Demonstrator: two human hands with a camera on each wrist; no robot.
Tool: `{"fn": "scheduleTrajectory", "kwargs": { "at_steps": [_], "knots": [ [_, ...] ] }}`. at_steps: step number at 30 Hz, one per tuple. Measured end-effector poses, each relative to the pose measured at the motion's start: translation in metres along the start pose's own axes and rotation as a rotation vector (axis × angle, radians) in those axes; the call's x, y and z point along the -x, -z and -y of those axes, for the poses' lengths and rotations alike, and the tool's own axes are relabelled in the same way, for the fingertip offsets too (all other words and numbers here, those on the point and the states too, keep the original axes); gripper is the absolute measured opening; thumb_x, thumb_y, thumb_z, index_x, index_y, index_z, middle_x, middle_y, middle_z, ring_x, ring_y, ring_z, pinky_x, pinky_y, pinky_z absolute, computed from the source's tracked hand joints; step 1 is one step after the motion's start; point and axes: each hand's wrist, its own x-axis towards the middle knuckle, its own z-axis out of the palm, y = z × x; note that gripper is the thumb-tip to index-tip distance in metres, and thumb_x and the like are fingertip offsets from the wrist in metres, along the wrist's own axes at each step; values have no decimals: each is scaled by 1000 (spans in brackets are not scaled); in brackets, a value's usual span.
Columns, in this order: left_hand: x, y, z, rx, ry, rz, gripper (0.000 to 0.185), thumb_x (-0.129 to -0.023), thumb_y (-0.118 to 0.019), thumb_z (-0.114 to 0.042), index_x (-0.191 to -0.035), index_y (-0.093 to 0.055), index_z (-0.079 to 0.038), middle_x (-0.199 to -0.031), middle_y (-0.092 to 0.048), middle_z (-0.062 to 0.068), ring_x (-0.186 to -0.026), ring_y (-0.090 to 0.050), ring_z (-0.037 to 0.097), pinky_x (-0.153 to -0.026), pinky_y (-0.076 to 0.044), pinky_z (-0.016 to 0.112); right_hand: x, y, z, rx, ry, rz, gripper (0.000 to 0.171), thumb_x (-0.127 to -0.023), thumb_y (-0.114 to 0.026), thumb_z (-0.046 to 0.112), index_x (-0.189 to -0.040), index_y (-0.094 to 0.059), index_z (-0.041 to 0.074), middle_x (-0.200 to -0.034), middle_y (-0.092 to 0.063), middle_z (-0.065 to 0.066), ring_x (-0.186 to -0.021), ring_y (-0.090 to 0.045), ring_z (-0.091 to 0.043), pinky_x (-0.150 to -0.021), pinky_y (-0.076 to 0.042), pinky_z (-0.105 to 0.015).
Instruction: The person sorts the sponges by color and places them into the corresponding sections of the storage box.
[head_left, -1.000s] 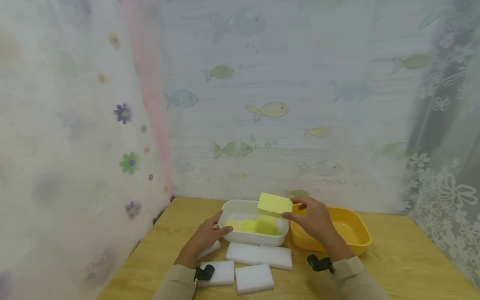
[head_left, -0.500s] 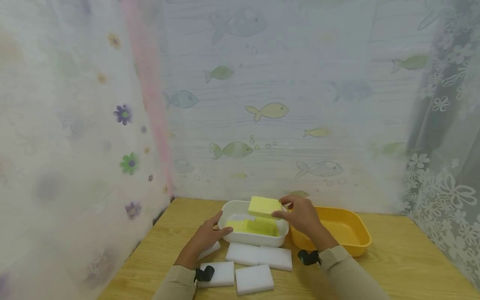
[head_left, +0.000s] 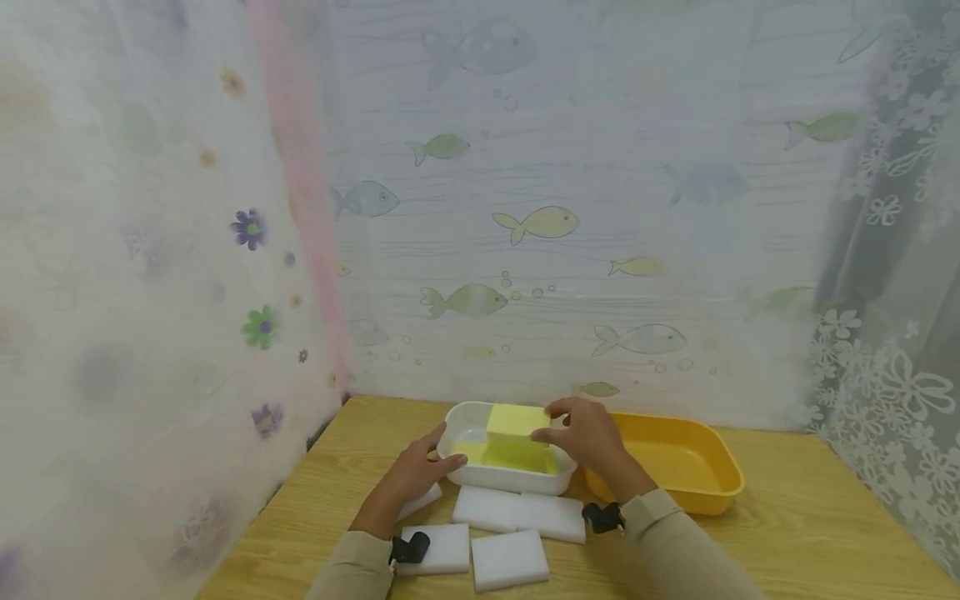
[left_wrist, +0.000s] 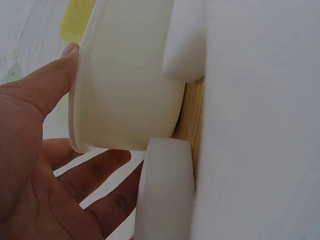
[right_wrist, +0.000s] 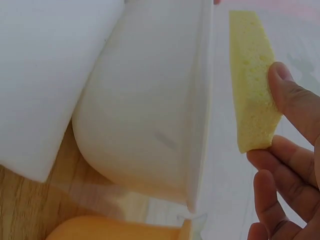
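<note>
A yellow sponge (head_left: 516,422) is pinched by my right hand (head_left: 592,435) at its right end. In the right wrist view the thumb presses one face of the sponge (right_wrist: 252,85) and the fingers lie at its lower end, beyond the rim of the white plastic basin (head_left: 498,478). Below it in the basin, more yellow sponge (head_left: 468,453) shows, partly hidden by the held one. My left hand (head_left: 412,468) holds the basin's left end. Its thumb (left_wrist: 55,75) sits on the rim while the fingers reach around the outer end wall.
Several white sponge blocks (head_left: 510,560) lie on the wooden table (head_left: 810,517) in front of the basin, one partly behind the left hand. An orange-yellow basin (head_left: 690,458) stands just right of the white one. Printed curtains (head_left: 465,208) hang behind and at the sides.
My right hand has moved left and down with the yellow sponge, from over the basin's right end to lower over its middle. The left hand stays on the rim.
</note>
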Motion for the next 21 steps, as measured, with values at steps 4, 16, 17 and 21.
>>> {"fn": "scheduleTrajectory", "kwargs": {
  "at_steps": [4, 16, 17, 21],
  "knots": [
    [0, -1, 0, -4, -4, -7, 95, -93, -72, -57, -165, -27, -14, -166, -32, 20, -145, -45, 45, -114, -39, 63, -2, -7, 2, 10, 6, 9, 50, -78, -87, 53, -114, -79, 19, -112, -76, 5, -94, -67, -16, -75, -56, -35],
    [0, 0, 0, -10, 8, -18, 93, -94, -71, -55, -165, -27, -15, -166, -34, 18, -145, -45, 45, -114, -39, 63, -16, -17, 18, 74, 45, 24, 50, -80, -85, 55, -113, -79, 19, -109, -76, 5, -90, -66, -15, -77, -56, -35],
    [0, 0, 0, -11, 7, -19, 93, -94, -71, -55, -165, -27, -14, -166, -35, 18, -145, -45, 45, -114, -39, 63, -18, -17, 20, 82, 49, 28, 50, -80, -85, 55, -114, -79, 18, -110, -76, 4, -89, -66, -16, -77, -56, -36],
    [-2, -1, 2, -11, 4, -19, 92, -95, -71, -54, -165, -27, -14, -166, -35, 18, -146, -44, 44, -114, -39, 64, -23, -18, 25, 116, 52, 41, 52, -80, -85, 54, -114, -79, 15, -111, -77, 1, -93, -69, -20, -81, -58, -41]
  ]
}}
